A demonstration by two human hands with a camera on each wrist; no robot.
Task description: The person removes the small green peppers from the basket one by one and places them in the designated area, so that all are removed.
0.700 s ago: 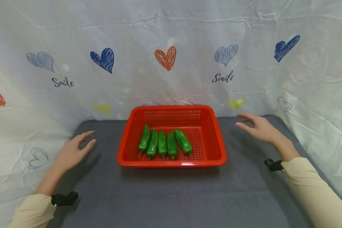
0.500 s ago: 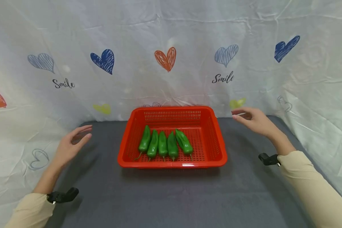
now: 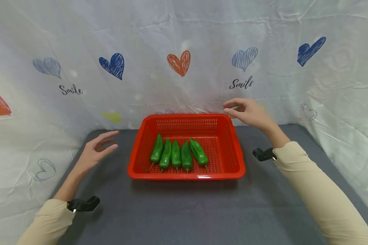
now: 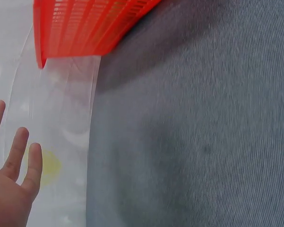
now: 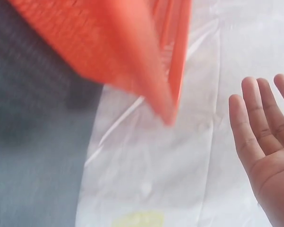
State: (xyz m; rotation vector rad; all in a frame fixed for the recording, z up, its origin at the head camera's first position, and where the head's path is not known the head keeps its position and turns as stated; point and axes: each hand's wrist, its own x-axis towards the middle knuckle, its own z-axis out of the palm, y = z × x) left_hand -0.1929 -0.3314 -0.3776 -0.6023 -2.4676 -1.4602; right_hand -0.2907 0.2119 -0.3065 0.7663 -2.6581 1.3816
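In the head view a red plastic basket with slotted walls sits on the dark grey table. Several green peppers lie side by side in its left and middle part, stems towards the near edge. My left hand hovers left of the basket, apart from it, fingers extended and holding nothing. Above the basket's far right corner is my right hand, its fingers loosely bent and nothing between them. Both wrist views show spread fingers near the basket's outer wall, and the basket looks blurred in the right one.
A grey cloth covers the table. Behind and at both sides hangs a white sheet printed with hearts and "Smile". Each wrist wears a black strap with a camera.
Both hands have moved inward towards the basket. The right hand has also risen, ending near the far right corner. Basket and peppers stay in place.
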